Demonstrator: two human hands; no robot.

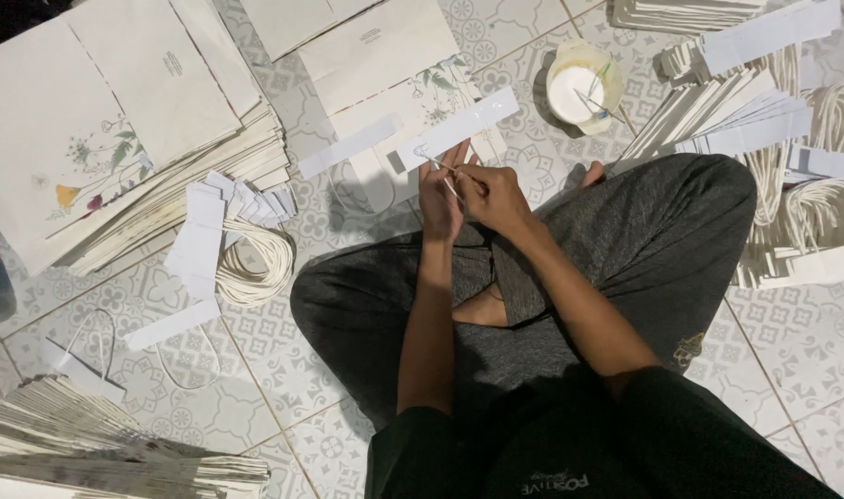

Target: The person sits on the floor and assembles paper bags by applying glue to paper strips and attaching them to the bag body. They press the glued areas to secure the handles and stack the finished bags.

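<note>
I sit cross-legged on a patterned tile floor. My left hand (pixel 440 199) and my right hand (pixel 492 196) meet above my knees, both pinching a thin white cord (pixel 438 166) that loops out past my fingertips. Just beyond the hands lies a flat white paper bag with a flower print (pixel 399 88), with a long white paper strip (pixel 459 125) laid across it. A round tub of white glue (pixel 584 85) with a thin stick in it stands to the right of the bag.
A big stack of flat flower-print bags (pixel 117 129) fills the upper left. Small white paper pieces (pixel 223 208) and a coil of white cord (pixel 256 263) lie beside it. More strips and cord handles (pixel 792 139) pile at the right. Folded bags (pixel 89 444) fan out at lower left.
</note>
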